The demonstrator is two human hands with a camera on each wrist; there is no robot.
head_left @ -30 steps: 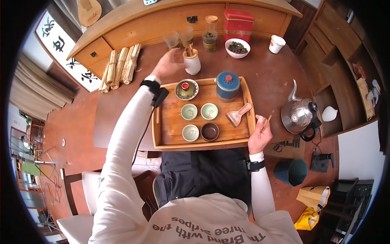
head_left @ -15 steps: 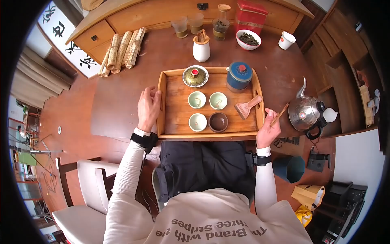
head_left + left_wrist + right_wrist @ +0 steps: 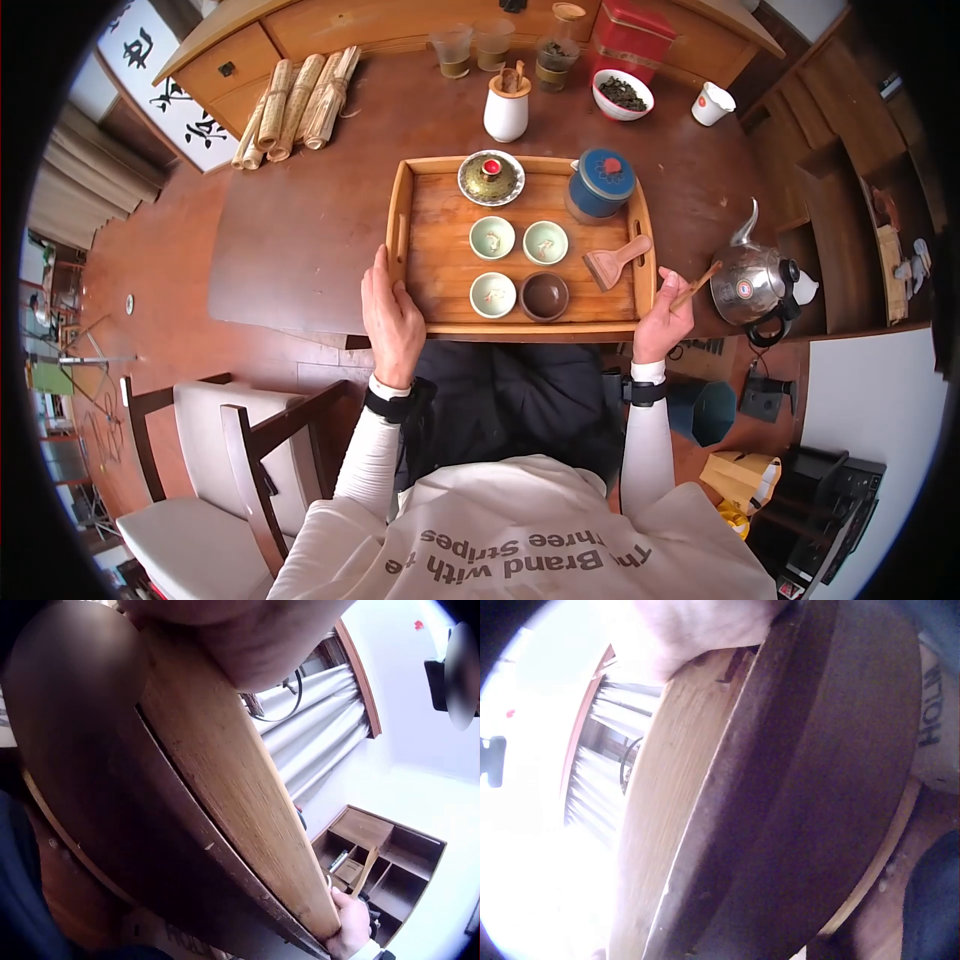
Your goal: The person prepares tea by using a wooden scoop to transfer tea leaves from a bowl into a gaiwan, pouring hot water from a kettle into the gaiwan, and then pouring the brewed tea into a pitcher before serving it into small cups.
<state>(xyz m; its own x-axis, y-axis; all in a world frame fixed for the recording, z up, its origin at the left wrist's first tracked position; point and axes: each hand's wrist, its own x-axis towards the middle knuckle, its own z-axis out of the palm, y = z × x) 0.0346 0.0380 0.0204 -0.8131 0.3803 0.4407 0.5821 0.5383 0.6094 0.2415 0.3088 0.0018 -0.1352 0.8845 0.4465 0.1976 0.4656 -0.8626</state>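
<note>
My left hand (image 3: 393,320) rests at the front left corner of a wooden tray (image 3: 440,325), its fingers lying fairly straight along the outer side. At the opposite front corner, my right hand (image 3: 663,325) pinches a slim wooden stick (image 3: 699,285), with the fingers right at the tray's edge. On the tray stand a lidded patterned bowl (image 3: 490,185), a blue canister (image 3: 602,185), several small pale green cups (image 3: 545,243) and one dark brown cup (image 3: 544,297). A small wooden brush (image 3: 617,262) lies by the right side. The left wrist view shows the tray's front wall (image 3: 232,772) between both hands.
Behind the tray stands a white holder (image 3: 506,115) of wooden tools. Farther back are a bowl of tea leaves (image 3: 623,95), a red tin (image 3: 633,40) and clear cups (image 3: 451,55). Bamboo scrolls (image 3: 300,105) lie left; a steel kettle (image 3: 745,280) stands right.
My left hand has come away from the white tool holder, down past the tray's left side to its front left corner. My right hand keeps the stick at the right corner.
</note>
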